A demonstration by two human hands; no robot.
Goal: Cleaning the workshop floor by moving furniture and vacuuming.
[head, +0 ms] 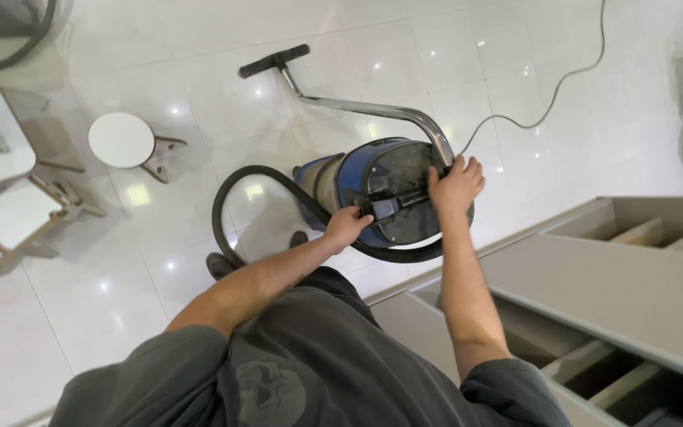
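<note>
Two hands are on a blue vacuum [357, 180] that is held up above the white tiled floor [515, 71]. The left hand [347, 228] has its grip closed around the black handle [389, 207] on top of the canister. The right hand [456, 188] lies spread over the dark lid, fingers resting near where the chrome tube [381, 109] bends down to the canister; that grip is open, pressing flat and clasping nothing.

The tube runs away from the canister to a black floor nozzle [273, 61], which sits on the tiles. A black hose [227, 198] loops out to the left of the canister and curves back under it. A thin grey cord [551, 99] trails across the floor toward the upper right.

Beside the person's right arm, a grey stair rail [594, 292] slants across the view, with steps [650, 233] showing below it. To the left, well apart from the vacuum, stand a small round white stool [121, 140] and white furniture with wooden legs [13, 217].
</note>
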